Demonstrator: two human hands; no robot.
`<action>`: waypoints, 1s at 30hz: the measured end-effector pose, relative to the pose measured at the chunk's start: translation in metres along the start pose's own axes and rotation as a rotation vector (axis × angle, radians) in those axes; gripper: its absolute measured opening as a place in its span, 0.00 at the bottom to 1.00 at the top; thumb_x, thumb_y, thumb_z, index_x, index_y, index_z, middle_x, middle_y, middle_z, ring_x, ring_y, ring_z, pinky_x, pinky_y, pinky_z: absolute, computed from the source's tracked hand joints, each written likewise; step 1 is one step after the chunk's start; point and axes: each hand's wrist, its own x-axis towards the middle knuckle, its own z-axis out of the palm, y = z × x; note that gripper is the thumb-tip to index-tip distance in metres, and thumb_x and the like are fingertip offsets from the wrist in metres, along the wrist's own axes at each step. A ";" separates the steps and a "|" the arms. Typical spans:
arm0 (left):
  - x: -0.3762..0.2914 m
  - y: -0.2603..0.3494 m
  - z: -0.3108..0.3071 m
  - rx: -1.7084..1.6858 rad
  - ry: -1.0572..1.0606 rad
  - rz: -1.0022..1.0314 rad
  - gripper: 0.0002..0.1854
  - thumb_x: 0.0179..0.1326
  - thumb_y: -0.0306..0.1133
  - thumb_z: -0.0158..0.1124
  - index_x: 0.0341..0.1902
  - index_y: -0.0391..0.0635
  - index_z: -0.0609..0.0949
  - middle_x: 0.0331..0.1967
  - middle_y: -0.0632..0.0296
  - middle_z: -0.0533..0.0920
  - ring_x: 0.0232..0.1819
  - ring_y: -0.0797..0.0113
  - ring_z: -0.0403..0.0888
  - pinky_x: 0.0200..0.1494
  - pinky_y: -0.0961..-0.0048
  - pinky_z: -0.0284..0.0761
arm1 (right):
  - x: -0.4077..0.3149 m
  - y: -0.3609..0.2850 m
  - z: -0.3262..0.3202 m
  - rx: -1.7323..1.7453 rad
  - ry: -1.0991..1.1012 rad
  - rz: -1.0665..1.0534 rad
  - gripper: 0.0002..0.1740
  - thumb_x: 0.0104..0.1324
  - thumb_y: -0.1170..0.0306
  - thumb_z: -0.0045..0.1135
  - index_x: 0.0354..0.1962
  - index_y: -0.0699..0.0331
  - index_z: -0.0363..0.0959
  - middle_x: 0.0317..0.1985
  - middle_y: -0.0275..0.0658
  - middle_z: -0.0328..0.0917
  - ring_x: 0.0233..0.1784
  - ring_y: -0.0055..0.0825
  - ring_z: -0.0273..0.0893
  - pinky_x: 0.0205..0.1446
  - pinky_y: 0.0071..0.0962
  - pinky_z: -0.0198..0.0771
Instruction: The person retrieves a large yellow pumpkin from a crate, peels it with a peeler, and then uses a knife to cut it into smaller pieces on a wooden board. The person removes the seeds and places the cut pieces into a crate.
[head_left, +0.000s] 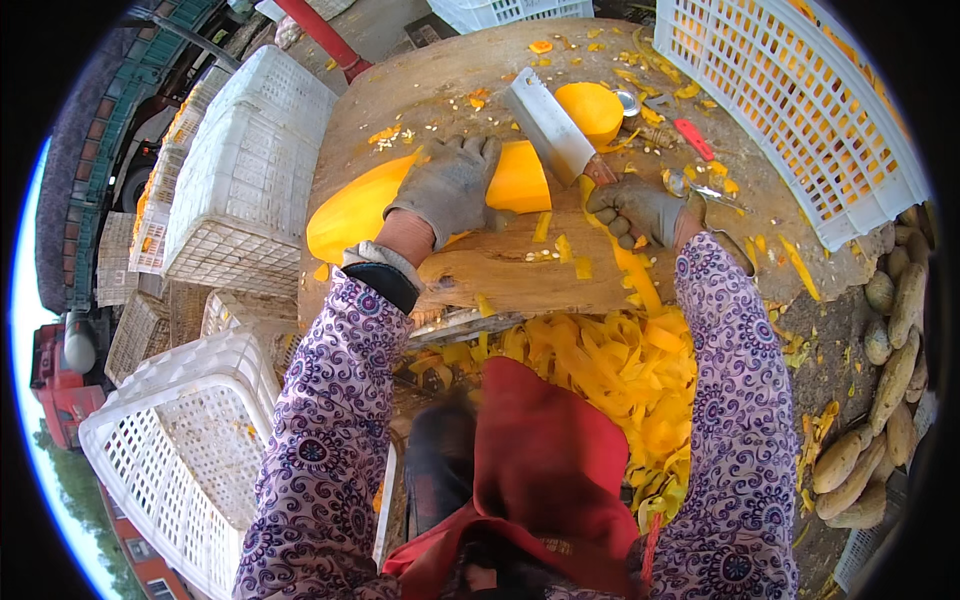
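My gloved left hand (450, 184) presses over a long peeled orange squash (352, 206) lying on a worn wooden board (495, 262). Its right end is cut flat. In my gloved right hand (637, 214) is the wooden handle of a cleaver (551, 124), whose broad blade points up and left, just past the squash's cut end. Beyond the blade sits a shorter peeled squash piece (590, 112). A long strip of peel (637, 277) hangs from beside my right hand over the board's near edge.
A spoon (679, 182) and a red-handled tool (693, 139) lie on the board's right. A white plastic crate (795, 112) holds orange pieces at the far right. Peelings (592, 360) are heaped below the board. Unpeeled squashes (855, 465) lie right; stacked crates (240, 172) stand left.
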 end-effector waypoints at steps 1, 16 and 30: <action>0.001 0.000 0.000 0.015 -0.004 0.009 0.49 0.46 0.56 0.72 0.65 0.35 0.65 0.62 0.45 0.70 0.64 0.44 0.67 0.65 0.54 0.64 | 0.000 0.004 0.001 0.004 0.032 -0.023 0.08 0.61 0.68 0.55 0.28 0.57 0.64 0.17 0.26 0.61 0.14 0.15 0.58 0.16 0.22 0.57; 0.001 -0.032 -0.009 -0.351 0.003 -0.065 0.39 0.63 0.59 0.56 0.67 0.39 0.67 0.63 0.41 0.70 0.62 0.42 0.71 0.64 0.58 0.66 | 0.009 0.020 0.029 0.022 0.257 -0.118 0.12 0.61 0.68 0.57 0.36 0.64 0.66 0.20 0.33 0.66 0.12 0.23 0.62 0.12 0.29 0.60; -0.064 -0.069 0.036 -0.379 0.263 -0.461 0.29 0.70 0.56 0.44 0.61 0.46 0.73 0.53 0.37 0.77 0.55 0.39 0.74 0.58 0.54 0.70 | 0.003 0.023 0.052 0.071 0.400 -0.243 0.11 0.62 0.67 0.57 0.33 0.66 0.67 0.19 0.35 0.67 0.12 0.26 0.64 0.12 0.29 0.62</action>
